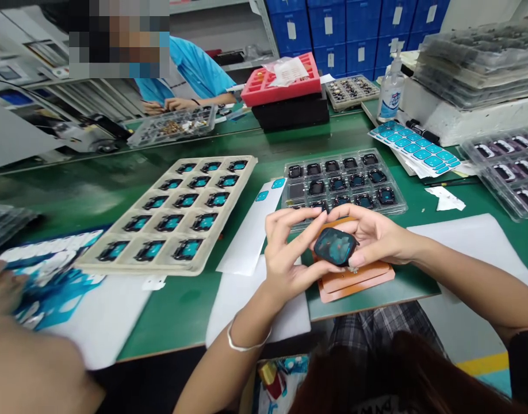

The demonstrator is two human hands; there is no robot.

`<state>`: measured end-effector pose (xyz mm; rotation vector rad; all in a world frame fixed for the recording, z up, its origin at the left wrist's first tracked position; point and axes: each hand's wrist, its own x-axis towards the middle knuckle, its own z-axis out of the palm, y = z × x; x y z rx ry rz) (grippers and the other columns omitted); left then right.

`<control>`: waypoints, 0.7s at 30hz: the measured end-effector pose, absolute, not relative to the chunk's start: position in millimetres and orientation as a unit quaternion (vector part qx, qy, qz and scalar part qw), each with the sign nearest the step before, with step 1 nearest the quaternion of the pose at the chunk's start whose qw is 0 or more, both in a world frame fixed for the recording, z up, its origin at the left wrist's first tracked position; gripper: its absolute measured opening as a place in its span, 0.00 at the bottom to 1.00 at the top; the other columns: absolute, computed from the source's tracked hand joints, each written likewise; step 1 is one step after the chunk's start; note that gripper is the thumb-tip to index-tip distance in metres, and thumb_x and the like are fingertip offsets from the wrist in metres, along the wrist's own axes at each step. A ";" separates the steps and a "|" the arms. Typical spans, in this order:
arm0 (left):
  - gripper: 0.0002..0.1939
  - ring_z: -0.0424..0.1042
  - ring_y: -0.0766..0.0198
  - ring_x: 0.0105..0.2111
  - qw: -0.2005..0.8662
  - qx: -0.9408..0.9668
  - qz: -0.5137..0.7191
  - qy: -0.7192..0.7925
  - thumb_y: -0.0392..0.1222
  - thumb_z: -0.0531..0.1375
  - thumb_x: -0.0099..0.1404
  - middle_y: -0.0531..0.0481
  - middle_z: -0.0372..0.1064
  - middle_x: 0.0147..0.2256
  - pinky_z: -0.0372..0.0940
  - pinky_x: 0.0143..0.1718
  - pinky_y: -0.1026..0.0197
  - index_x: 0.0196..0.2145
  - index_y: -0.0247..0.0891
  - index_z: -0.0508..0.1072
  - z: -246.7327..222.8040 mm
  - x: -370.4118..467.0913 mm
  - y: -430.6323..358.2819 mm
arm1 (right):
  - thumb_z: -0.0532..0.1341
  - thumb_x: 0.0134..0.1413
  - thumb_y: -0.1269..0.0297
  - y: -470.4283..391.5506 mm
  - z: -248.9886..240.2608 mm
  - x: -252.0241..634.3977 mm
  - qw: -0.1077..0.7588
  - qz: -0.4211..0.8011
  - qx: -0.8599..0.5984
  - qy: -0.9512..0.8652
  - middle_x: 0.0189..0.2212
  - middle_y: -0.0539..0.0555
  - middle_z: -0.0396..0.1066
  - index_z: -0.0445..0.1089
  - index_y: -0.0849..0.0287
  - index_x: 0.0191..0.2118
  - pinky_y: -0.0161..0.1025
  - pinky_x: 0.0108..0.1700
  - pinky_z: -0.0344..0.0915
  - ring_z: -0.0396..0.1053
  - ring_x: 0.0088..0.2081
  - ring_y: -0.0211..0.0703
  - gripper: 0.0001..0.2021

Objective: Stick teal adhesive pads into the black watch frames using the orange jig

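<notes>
Between my two hands is a dark watch-like case (pixel 334 246) with a glossy, rounded-square face turned up. My left hand (pixel 292 247) grips its left side between thumb and fingers. On the right side, my right hand (pixel 367 236) holds it with the thumb at the lower edge. Beneath the hands an orange pad (pixel 359 283) lies at the table edge. Just beyond them sits a clear tray (pixel 397 208) of dark cases, with one compartment at its left holding no case. A white sheet (pixel 242 247) with two blue stickers (pixel 261 196) lies to the left.
A beige tray (pixel 195 269) of cases with blue faces stands left. Blue sticker sheets (pixel 414 146), a sanitizer bottle (pixel 391 95) and a purple-parts tray (pixel 505 172) are right. A red tray (pixel 285 80) stands behind. Another person's blurred arm reaches in at left; a person in blue sits across.
</notes>
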<state>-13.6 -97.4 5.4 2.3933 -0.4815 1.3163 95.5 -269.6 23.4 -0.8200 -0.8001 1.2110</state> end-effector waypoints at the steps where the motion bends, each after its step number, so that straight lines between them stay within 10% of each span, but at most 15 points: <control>1: 0.27 0.65 0.52 0.47 0.179 0.851 0.465 -0.169 0.57 0.57 0.69 0.41 0.69 0.49 0.63 0.48 0.48 0.62 0.48 0.66 5.9 -14.0 -97.7 | 0.74 0.42 0.72 -268.6 22.9 95.0 0.675 0.549 -0.358 -0.339 0.40 0.51 0.76 0.62 0.58 0.49 0.32 0.39 0.72 0.77 0.37 0.36 0.29; 21: 0.15 0.61 0.56 0.45 0.177 0.835 0.459 -0.246 0.44 0.58 0.70 0.47 0.69 0.45 0.63 0.45 0.52 0.53 0.55 0.73 5.4 -18.1 -96.4 | 0.72 0.40 0.76 -265.6 21.0 94.9 0.675 0.579 -0.349 -0.297 0.39 0.50 0.78 0.70 0.59 0.46 0.31 0.41 0.73 0.77 0.37 0.34 0.24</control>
